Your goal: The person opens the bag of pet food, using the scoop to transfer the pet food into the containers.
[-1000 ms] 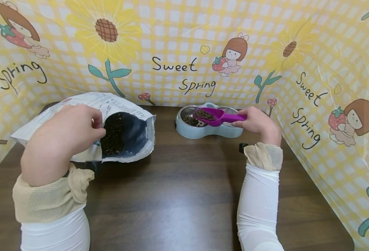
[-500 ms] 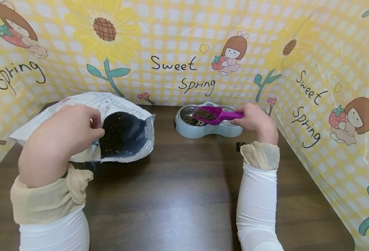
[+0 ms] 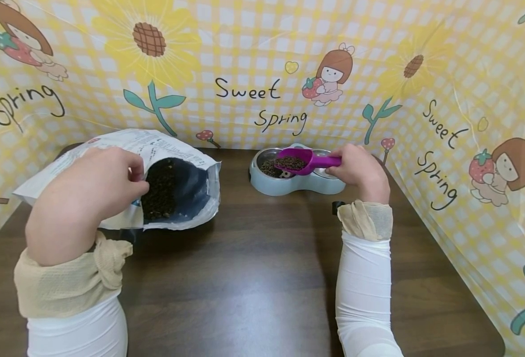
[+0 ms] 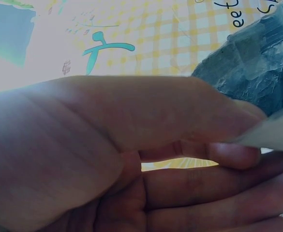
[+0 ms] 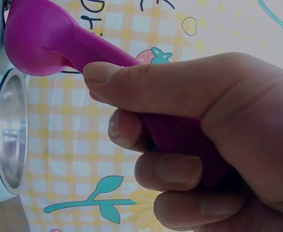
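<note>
My right hand point(image 3: 356, 168) grips the handle of a purple scoop point(image 3: 318, 161), its fingers curled round it in the right wrist view. Brown kibble point(image 3: 291, 162) lies in the scoop, which is held over the left bowl of a light-blue double pet bowl point(image 3: 284, 186). More kibble is in that left metal bowl; the right metal bowl point(image 5: 11, 135) shows a bare inside. On the left, my left hand point(image 3: 92, 193) pinches the rim of a white food bag point(image 3: 168, 146) between thumb and fingers. The bag lies on its side, its mouth facing right with dark kibble inside.
A dark wooden table point(image 3: 235, 267) carries the bag and the bowl. A yellow checked cloth point(image 3: 244, 59) printed with flowers and figures stands as a wall behind and on both sides, close behind the bowl.
My right hand and the scoop have shifted slightly left over the bowl, kibble still in the scoop. My left hand and the bag have hardly moved.
</note>
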### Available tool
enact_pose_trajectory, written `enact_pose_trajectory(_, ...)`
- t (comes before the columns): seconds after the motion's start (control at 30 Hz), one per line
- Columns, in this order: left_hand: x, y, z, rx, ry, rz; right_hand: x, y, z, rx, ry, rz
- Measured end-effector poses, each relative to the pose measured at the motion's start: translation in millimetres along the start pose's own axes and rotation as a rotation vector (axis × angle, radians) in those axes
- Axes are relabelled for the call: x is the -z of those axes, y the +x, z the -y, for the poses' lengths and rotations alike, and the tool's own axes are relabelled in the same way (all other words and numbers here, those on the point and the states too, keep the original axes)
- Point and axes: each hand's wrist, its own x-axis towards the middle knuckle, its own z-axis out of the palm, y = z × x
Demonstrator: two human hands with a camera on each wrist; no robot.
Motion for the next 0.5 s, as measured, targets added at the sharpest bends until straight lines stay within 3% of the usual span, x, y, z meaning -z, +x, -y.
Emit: enact_pose_trajectory(0.5, 0.7, -0.7, -1.8, 0.003, 0.002, 0.006, -1.2, 0.6, -0.6, 0.019, -0.051, -0.042)
